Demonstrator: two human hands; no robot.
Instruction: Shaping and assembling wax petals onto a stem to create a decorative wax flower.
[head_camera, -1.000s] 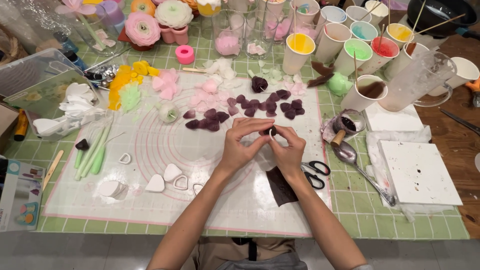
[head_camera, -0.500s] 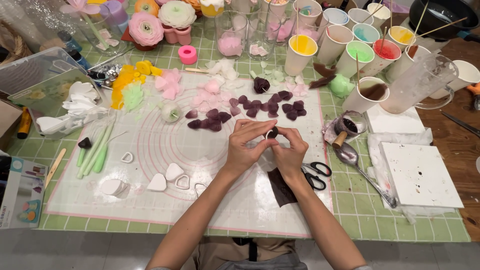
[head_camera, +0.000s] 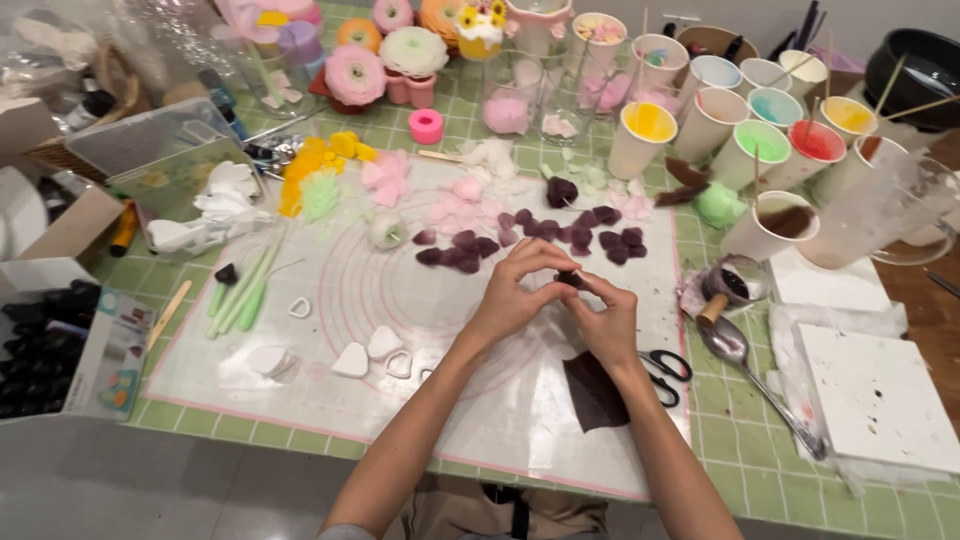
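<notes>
1. Both hands meeting over the middle of the white silicone mat (head_camera: 340, 275), left hand (head_camera: 510, 300) and right hand (head_camera: 605, 320) touching at the fingertips.
2. Pinched between thumbs and forefingers of both hands: a small dark purple petal piece (head_camera: 572, 281), held just above the mat, other fingers curled loosely. Exact shape hard to tell, mostly hidden by the fingertips.
3. To do this well: keep the pinch light and even, thin the edge with the thumb pads rather than nails, support the centre so the soft piece does not tear, and work low over the mat.
4. Just beyond the hands: a row of finished dark purple petals (head_camera: 545, 238), matte, small and cupped, lying close together.
5. Beside the right wrist: a flat dark purple rolled sheet (head_camera: 595, 390), irregular in outline, with black-handled scissors (head_camera: 665, 372) touching or nearly touching its right side.
6. Left on the mat: white heart-shaped cutters (head_camera: 372, 352) and pale green stems (head_camera: 240, 292), thin and smooth.
7. Along the far edge: paper cups of coloured paste (head_camera: 760, 140) with sticks in them; a metal spoon (head_camera: 745, 365) to the right on the green checked table cover (head_camera: 760, 470).
</notes>
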